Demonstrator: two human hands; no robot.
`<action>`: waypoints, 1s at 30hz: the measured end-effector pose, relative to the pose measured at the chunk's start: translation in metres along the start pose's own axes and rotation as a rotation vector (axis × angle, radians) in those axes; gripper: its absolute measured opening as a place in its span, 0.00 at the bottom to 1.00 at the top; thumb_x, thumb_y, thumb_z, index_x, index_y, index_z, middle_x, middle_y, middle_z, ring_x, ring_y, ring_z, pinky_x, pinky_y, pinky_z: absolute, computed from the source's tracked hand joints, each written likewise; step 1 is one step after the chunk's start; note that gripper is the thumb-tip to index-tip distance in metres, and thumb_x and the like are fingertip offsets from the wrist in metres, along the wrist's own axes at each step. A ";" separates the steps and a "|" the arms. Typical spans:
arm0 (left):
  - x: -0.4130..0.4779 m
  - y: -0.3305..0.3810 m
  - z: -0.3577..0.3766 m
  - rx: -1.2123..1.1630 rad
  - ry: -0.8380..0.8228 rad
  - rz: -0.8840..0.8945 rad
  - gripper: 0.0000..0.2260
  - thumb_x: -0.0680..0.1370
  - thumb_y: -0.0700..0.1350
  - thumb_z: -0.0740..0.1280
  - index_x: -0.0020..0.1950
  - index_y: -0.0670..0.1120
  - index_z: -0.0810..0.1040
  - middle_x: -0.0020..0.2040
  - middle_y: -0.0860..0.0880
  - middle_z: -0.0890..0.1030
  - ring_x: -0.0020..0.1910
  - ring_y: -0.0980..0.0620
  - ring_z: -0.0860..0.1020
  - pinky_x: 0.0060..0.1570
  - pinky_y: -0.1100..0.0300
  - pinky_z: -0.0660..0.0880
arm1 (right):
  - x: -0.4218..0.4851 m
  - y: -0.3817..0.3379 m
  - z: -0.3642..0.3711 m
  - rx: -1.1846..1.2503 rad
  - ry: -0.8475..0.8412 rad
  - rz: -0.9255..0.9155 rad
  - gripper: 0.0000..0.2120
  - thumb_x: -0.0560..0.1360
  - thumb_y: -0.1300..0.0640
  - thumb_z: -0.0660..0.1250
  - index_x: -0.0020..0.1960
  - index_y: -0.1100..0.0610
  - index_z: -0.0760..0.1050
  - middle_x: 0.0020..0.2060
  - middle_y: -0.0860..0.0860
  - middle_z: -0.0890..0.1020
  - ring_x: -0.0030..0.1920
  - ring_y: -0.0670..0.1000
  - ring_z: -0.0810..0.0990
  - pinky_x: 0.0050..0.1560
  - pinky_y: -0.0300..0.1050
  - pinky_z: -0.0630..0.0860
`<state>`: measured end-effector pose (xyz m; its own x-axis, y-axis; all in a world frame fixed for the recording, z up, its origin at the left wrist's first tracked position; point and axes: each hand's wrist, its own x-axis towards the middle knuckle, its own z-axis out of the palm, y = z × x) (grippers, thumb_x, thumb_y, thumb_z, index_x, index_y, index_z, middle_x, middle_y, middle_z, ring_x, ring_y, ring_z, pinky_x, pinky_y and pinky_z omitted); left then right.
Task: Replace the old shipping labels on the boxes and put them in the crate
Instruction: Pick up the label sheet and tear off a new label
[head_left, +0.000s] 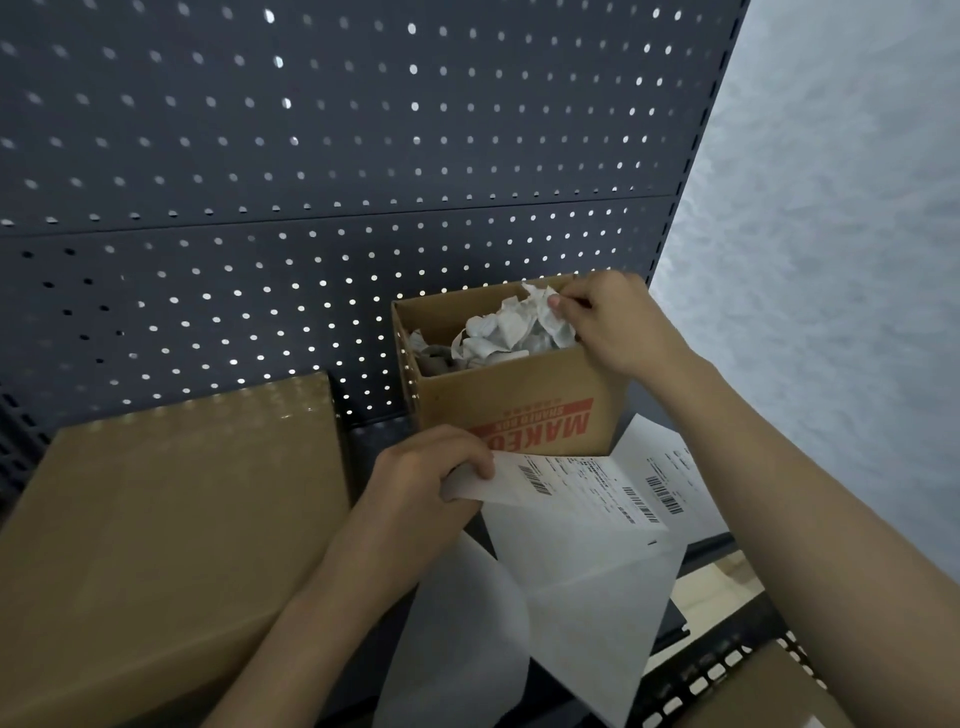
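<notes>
A large closed box (171, 519) lies flat on the shelf at the left. Beside it the left hand (426, 478) grips the edge of a label sheet (571, 488) with barcodes. Behind stands a small open box (519, 410) against the pegboard (311, 182), where the right hand (613, 322) pinches crumpled paper (509, 332). The black crate (701, 675) sits at the lower right.

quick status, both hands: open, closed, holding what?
Left hand: closed, gripping the shipping label by its edge.
Right hand: closed, pinching crumpled paper in the open box.
</notes>
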<state>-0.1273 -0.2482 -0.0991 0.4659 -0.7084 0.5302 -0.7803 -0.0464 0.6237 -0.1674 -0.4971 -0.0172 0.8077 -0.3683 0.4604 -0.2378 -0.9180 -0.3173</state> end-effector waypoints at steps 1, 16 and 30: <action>-0.001 0.001 -0.001 -0.002 0.006 -0.001 0.13 0.65 0.30 0.74 0.43 0.46 0.82 0.49 0.54 0.81 0.53 0.64 0.77 0.52 0.69 0.74 | 0.000 0.000 -0.001 0.042 -0.012 0.026 0.12 0.78 0.56 0.66 0.37 0.59 0.77 0.29 0.56 0.76 0.31 0.52 0.72 0.36 0.44 0.70; -0.013 0.021 -0.017 -0.113 -0.019 -0.018 0.11 0.69 0.51 0.74 0.49 0.49 0.82 0.55 0.61 0.79 0.59 0.62 0.76 0.53 0.72 0.74 | 0.002 -0.010 -0.012 0.206 -0.113 0.016 0.05 0.69 0.53 0.77 0.40 0.54 0.85 0.31 0.40 0.79 0.32 0.39 0.76 0.32 0.26 0.69; -0.015 0.045 -0.012 -0.522 0.094 -0.350 0.18 0.71 0.26 0.69 0.50 0.47 0.83 0.51 0.55 0.83 0.52 0.57 0.82 0.48 0.64 0.77 | -0.002 -0.007 -0.013 0.209 -0.128 0.067 0.07 0.72 0.54 0.75 0.41 0.51 0.77 0.36 0.48 0.84 0.38 0.46 0.83 0.44 0.44 0.80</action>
<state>-0.1645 -0.2313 -0.0727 0.7098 -0.6474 0.2776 -0.2802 0.1021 0.9545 -0.1746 -0.4918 -0.0047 0.8586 -0.3935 0.3285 -0.1871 -0.8372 -0.5139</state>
